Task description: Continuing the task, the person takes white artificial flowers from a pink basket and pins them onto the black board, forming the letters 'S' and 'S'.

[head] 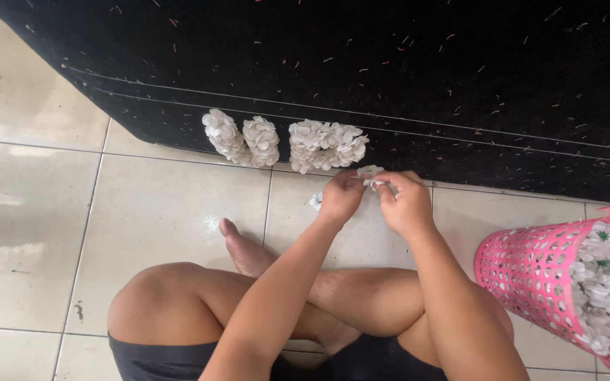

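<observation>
White paper flowers [371,174] sit pinched between both hands just above the tiled floor [171,212], at the edge of the black mat [390,63]; too small to tell their axis. Pink basket [531,271] of flowers stands at right. Three flower bundles [284,141] lie along the mat edge. Left hand [342,196] and right hand [405,204] have fingers closed on the flowers.

two hands at work, the left hand [342,195] and the right hand [405,204], sharing one small white flower [371,173]. one more loose flower [316,201] on the tile. three stacked rolls of white flowers [285,144] against the one black mat [390,70]. one pink basket [541,271], its white flowers too many to count.
</observation>
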